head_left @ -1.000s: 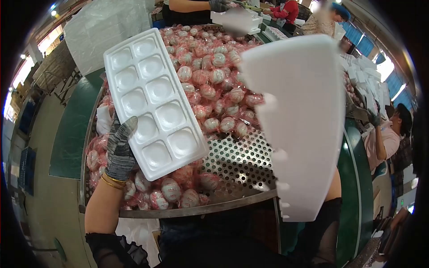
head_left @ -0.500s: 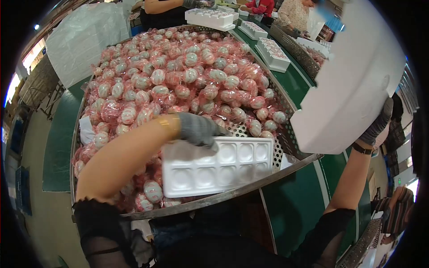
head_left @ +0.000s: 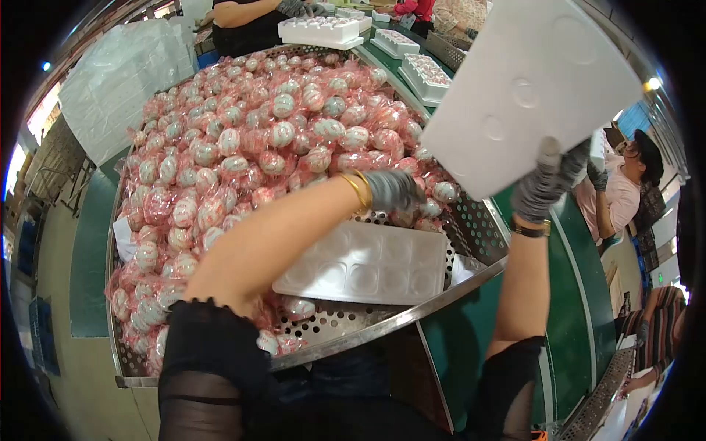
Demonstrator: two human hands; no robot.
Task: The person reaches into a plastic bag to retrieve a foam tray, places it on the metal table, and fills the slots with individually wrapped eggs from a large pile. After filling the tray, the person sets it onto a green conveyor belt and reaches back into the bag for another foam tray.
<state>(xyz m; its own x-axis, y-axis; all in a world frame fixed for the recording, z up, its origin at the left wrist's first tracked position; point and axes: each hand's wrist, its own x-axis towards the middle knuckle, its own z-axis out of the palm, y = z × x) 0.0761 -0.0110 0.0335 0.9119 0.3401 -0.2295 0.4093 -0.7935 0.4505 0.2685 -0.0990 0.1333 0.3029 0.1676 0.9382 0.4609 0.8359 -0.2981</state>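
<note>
Reaching forward across the body in the head view, the left hand (head_left: 393, 191) lies gloved and palm down on the near fringe of the wrapped eggs (head_left: 257, 132). Its fingers curl over the pile, and I cannot tell whether they close on an egg.

Just below that hand, on the side nearer the person, the foam tray (head_left: 368, 264) lies flat on the perforated metal surface (head_left: 331, 320), empty wells up. Its long axis runs left to right, roughly along the raised rim (head_left: 412, 317). The left hand is the nearer one to this tray, and the forearm crosses above its left end.

The right hand (head_left: 548, 187) is lifted well clear to the right, fingers clamped on the lower edge of a foam panel (head_left: 529, 88), which tilts up and away with its dimpled side toward the camera.

Bare surface shows only in a narrow strip around the tray, between the egg pile and the rim. A green belt (head_left: 573, 294) runs beyond the rim on the right. Filled trays (head_left: 323, 29) stand at the far side, and another person (head_left: 625, 195) works to the right.
</note>
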